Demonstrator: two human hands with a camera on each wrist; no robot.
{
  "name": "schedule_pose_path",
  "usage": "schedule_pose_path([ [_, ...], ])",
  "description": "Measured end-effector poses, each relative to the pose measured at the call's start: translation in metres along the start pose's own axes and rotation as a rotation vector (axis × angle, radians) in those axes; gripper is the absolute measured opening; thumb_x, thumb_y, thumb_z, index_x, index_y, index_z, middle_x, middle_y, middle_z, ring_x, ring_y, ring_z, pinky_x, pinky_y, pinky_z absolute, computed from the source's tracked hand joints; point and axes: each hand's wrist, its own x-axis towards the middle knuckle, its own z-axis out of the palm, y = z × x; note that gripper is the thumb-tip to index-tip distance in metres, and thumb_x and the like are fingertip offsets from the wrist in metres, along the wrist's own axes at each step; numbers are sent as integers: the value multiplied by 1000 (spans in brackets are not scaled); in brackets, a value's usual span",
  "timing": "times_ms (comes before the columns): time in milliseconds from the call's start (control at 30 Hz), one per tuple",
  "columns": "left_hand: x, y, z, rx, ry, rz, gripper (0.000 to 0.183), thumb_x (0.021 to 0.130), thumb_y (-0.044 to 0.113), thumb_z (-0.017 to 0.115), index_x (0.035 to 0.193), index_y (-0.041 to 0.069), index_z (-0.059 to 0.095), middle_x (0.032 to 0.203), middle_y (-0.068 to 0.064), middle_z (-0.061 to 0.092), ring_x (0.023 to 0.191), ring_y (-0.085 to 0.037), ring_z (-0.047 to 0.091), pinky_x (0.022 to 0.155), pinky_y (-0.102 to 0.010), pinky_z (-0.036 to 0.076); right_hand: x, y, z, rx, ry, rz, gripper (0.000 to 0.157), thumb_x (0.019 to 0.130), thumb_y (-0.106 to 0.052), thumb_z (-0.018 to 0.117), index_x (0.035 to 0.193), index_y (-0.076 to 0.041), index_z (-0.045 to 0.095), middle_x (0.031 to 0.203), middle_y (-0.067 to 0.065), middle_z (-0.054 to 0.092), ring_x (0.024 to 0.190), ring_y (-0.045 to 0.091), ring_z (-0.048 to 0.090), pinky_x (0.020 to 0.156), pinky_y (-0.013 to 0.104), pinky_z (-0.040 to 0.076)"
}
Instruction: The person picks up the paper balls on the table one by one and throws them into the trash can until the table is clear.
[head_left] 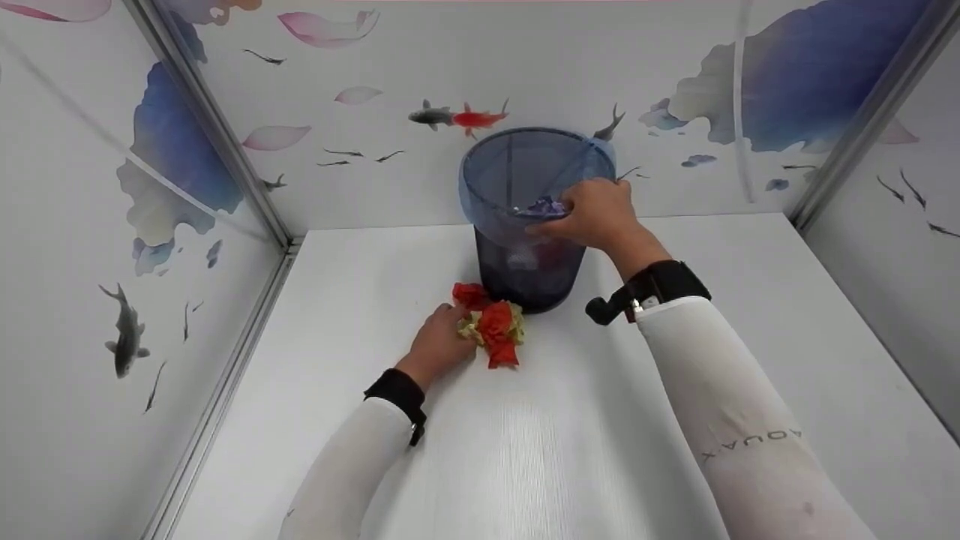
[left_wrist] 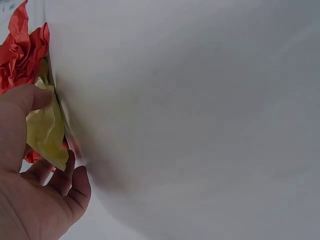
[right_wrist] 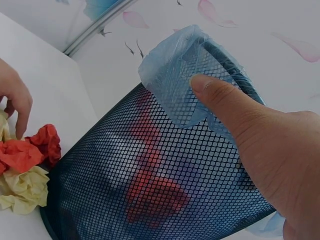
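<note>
A dark mesh wastebasket [head_left: 525, 277], lined with a translucent blue plastic bag [right_wrist: 175, 75], stands against the back wall. My right hand [head_left: 600, 214] grips its near rim, the thumb pressed on the bag outside and the fingers hidden inside. Close by those fingers, a purple crumpled paper [head_left: 546, 207] shows within the rim. In front of the basket lie several crumpled papers, among them a red paper [head_left: 495, 319] and a yellow paper [left_wrist: 46, 127]. My left hand [head_left: 442, 341] holds the yellow one between thumb and curled fingers.
Through the mesh, red crumpled paper [right_wrist: 155, 197] shows inside the basket. The white table [head_left: 360, 277] meets a painted back wall [head_left: 375, 180] and side panels. Metal corner posts [head_left: 217, 120] stand at both sides.
</note>
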Motion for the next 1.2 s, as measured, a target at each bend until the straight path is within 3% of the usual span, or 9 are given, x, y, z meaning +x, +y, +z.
schedule_pose_path([
  [467,-4,-2,5,0,40,43,17,84,9,67,99,13,61,106,-6,54,90,-22,52,82,-35,47,0,1,-1,-42,12,-12,72,72,-83,71,60,-16,49,59,-2,41,70,24,50,95,61,36],
  [633,-6,-3,5,-11,43,58,15,85,10,68,99,12,63,112,-6,55,93,-21,53,85,-34,48,0,1,-1,-37,8,-10,71,72,-83,71,62,-15,53,60,-1,44,72,24,51,95,60,36],
  [767,-10,-3,4,-34,35,53,15,85,10,69,99,11,64,107,-6,55,92,-20,51,85,-35,47,1,1,0,-45,8,-8,71,72,-83,70,63,-15,55,61,0,45,73,25,51,94,60,35],
  [900,-14,-3,0,-47,19,48,15,86,10,69,100,10,65,102,-7,56,90,-20,50,84,-35,46,1,1,0,-33,6,-5,69,73,-81,72,64,-15,57,61,0,46,74,25,52,96,61,35],
  [1100,-18,-1,-14,-79,-22,14,29,87,10,69,116,8,70,107,-6,62,97,-20,54,89,-36,48,1,1,0,-5,-11,6,68,72,-82,72,67,-15,62,63,2,51,75,25,53,95,58,34],
  [1200,-18,1,-22,-100,-23,19,21,87,13,74,107,8,70,100,-6,61,93,-21,53,84,-35,47,1,1,-1,-8,-17,10,69,72,-83,71,67,-15,63,63,2,52,75,25,53,94,58,34],
])
